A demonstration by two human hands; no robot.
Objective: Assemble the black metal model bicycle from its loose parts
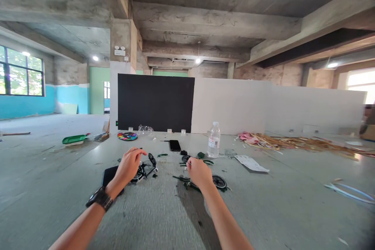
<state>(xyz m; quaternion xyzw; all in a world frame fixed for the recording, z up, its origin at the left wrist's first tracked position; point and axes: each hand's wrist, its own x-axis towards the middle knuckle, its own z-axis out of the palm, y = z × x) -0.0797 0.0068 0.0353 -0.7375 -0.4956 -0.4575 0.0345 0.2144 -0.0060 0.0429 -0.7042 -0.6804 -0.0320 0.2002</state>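
A single camera sits on the person's head and faces forward with only a slight downward tilt, so the ceiling beams fill the top of the frame and the grey worktop (164,211) runs away from the bottom edge toward a black panel (156,102) at its far side. Both forearms come in from below (close to the lens), with the hands near mid-frame. The wide lens bends the edges, and no second view shares the scene.
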